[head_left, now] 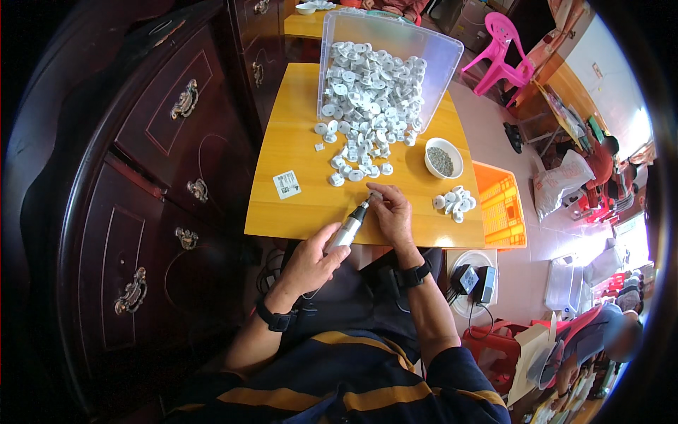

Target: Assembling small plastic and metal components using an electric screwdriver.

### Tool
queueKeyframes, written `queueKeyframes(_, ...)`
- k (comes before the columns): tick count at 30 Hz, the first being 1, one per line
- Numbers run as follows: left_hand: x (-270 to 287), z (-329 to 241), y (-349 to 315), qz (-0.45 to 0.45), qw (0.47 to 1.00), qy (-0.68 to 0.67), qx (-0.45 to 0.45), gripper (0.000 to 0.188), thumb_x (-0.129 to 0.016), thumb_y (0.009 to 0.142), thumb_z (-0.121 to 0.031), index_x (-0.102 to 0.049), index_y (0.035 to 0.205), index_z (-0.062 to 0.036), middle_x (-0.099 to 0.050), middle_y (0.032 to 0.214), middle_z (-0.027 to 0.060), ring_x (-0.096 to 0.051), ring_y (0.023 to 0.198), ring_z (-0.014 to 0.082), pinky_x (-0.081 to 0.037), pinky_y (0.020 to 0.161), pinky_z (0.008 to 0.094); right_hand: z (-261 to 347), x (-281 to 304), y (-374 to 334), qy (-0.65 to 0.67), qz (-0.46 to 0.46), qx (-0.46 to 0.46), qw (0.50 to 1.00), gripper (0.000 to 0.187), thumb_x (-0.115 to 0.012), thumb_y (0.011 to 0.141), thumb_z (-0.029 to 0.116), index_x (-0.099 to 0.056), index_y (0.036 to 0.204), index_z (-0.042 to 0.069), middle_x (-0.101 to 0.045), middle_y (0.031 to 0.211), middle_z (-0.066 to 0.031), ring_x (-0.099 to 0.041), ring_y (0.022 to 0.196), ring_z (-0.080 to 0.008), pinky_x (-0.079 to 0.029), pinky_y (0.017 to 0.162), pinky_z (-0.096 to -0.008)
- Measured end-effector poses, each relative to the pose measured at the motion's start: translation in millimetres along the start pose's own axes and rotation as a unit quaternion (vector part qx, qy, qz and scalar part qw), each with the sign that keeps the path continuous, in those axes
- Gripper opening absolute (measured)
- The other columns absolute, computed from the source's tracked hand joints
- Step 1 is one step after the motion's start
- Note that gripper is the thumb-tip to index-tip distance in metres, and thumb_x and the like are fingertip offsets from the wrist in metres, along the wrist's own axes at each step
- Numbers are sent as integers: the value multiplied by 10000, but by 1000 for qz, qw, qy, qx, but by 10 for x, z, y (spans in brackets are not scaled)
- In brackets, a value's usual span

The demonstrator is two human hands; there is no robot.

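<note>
The tipped clear bin (445,53) spills white round parts (371,99); the white bowl (443,157) holds grey bits (screws, perhaps). The left hand (311,261) grips a silver rotary tool (351,225); the right hand (390,210) pinches a small part (375,195).

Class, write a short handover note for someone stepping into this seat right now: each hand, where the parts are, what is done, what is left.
Left hand: grips the silver rotary tool.
Right hand: pinches one small white part at the tool's tip.
Done: it seems, the little heap of white parts right of the hand, beside the white bowl.
Left: the big pile spilling from the tipped clear bin.
</note>
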State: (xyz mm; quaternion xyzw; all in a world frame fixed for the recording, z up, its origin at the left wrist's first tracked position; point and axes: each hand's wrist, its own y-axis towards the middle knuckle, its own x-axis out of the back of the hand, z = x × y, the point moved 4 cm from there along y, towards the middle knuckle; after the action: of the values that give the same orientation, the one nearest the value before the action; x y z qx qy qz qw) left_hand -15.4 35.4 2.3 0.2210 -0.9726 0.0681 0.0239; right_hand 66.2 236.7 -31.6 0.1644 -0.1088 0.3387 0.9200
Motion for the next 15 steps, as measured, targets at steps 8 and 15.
queueKeyframes(8,3,-40,-4,6,1000,-7,19,484,-613,941,-218,-476,1353,-4,-621,751,58,-580,547,117,-492,523,268,74,-10,-10,-33,-4,0,999,282,-655,879,-13,-715,1137,82,-636,932,-37,-594,793,-103,-488,745,-233)
queueKeyframes(15,-15,33,17,23,998,-50,16,477,-618,948,-199,-473,1359,-5,-604,808,43,-577,631,85,-499,533,242,-90,-28,-2,20,-1,-44,999,281,-657,898,15,-701,1170,68,-677,923,-19,-619,815,-70,-501,751,-218)
